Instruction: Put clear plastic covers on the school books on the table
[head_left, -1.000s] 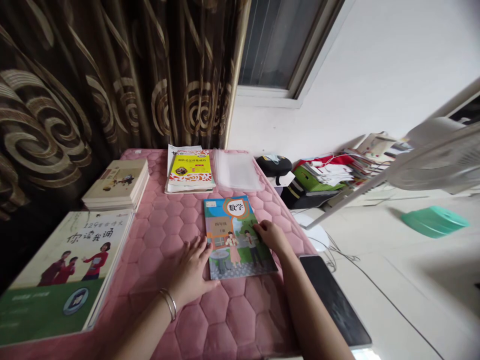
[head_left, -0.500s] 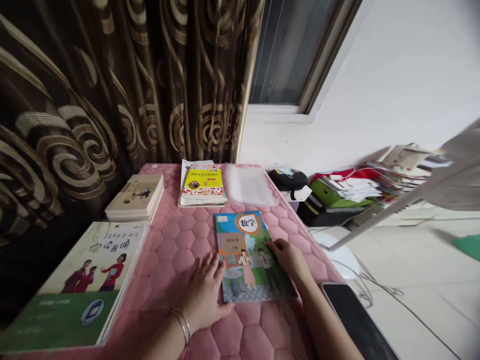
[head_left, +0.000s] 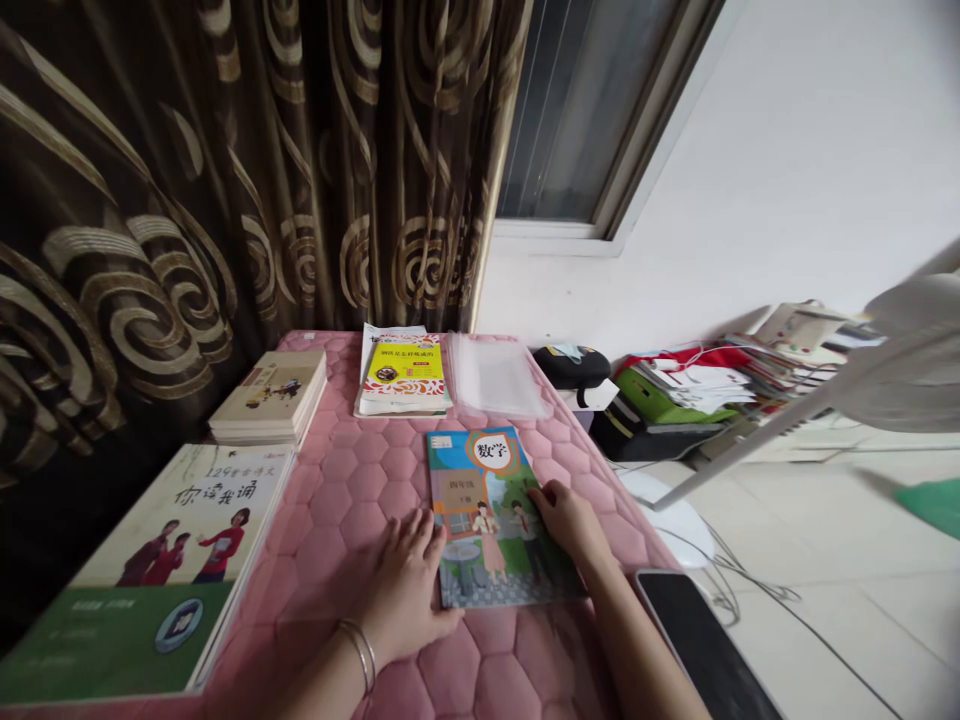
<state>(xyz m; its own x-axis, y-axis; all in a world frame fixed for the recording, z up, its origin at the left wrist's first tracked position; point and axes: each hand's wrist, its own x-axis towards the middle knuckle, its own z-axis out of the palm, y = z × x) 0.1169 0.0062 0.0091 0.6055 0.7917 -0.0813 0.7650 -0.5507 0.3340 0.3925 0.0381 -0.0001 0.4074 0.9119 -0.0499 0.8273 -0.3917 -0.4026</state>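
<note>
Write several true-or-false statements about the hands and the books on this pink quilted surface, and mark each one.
1. The left hand is at the left side of the blue-topped book. True.
2. The blue-topped book lies open. False: it is closed, front cover up.
3. The right hand is at that book's right side. True.
4. The silver bracelets circle the right wrist. False: the bracelets are on the left wrist.
5. The translucent sheets lie to the right of the yellow-labelled book. True.
</note>
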